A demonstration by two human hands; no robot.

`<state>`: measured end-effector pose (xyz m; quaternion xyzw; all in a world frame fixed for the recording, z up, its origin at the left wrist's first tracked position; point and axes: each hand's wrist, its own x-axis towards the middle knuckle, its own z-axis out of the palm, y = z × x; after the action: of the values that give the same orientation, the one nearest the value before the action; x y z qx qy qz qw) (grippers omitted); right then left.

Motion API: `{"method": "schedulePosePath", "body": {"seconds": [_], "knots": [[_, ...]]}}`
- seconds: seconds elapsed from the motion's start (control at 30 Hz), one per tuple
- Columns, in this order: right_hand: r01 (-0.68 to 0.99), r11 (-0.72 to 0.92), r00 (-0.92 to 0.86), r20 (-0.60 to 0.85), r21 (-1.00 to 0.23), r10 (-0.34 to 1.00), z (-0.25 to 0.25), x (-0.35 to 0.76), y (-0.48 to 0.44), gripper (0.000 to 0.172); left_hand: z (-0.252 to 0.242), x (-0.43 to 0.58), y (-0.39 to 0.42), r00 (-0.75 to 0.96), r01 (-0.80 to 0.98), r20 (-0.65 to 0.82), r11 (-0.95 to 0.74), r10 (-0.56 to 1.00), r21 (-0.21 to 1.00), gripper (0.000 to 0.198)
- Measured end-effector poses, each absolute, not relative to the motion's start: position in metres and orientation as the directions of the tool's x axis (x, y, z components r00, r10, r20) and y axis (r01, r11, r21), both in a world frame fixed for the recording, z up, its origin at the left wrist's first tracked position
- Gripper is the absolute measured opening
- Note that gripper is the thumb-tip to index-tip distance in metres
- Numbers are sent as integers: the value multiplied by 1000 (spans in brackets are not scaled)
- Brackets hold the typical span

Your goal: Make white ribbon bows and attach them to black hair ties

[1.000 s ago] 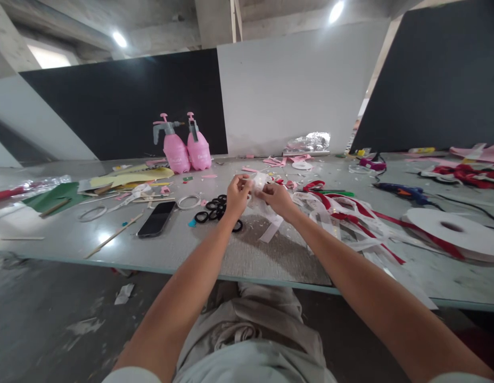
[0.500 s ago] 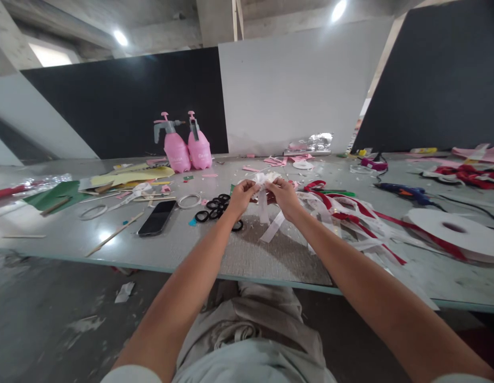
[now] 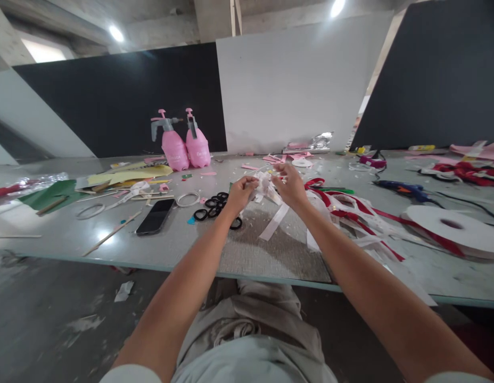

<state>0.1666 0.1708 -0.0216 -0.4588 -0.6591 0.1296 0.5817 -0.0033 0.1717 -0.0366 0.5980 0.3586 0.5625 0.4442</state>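
A small white ribbon bow (image 3: pixel 266 187) is held above the grey table (image 3: pixel 71 239) between both hands. My left hand (image 3: pixel 241 192) pinches its left side with closed fingers. My right hand (image 3: pixel 290 184) grips its right side, fingers curled, slightly higher than the left. White ribbon tails (image 3: pixel 274 222) hang from the bow down to the table. Several black rings (image 3: pixel 213 207) lie just left of my left hand.
A black phone (image 3: pixel 155 216) lies left of the rings. Two pink spray bottles (image 3: pixel 186 144) stand at the back. Red and white ribbons (image 3: pixel 353 215), a white ribbon spool (image 3: pixel 454 230) and a blue glue gun (image 3: pixel 399 188) lie to the right. Coloured paper sheets (image 3: pixel 127 176), sticks and scraps lie to the left.
Both hands have risen a little with the bow. My right hand has lifted and moved apart from the left, stretching the ribbon between them.
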Motion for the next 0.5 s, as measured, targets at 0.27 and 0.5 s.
{"method": "schedulePosePath", "body": {"seconds": [0.27, 0.5], "knots": [[131, 359, -112, 346, -924, 931, -38, 148, 173, 19, -35, -6, 172, 80, -79, 313, -307, 946, 949, 39], [-128, 245, -199, 267, -961, 943, -31, 148, 166, 26, -37, -7, 174, 34, -112, 309, -304, 950, 946, 36]]}}
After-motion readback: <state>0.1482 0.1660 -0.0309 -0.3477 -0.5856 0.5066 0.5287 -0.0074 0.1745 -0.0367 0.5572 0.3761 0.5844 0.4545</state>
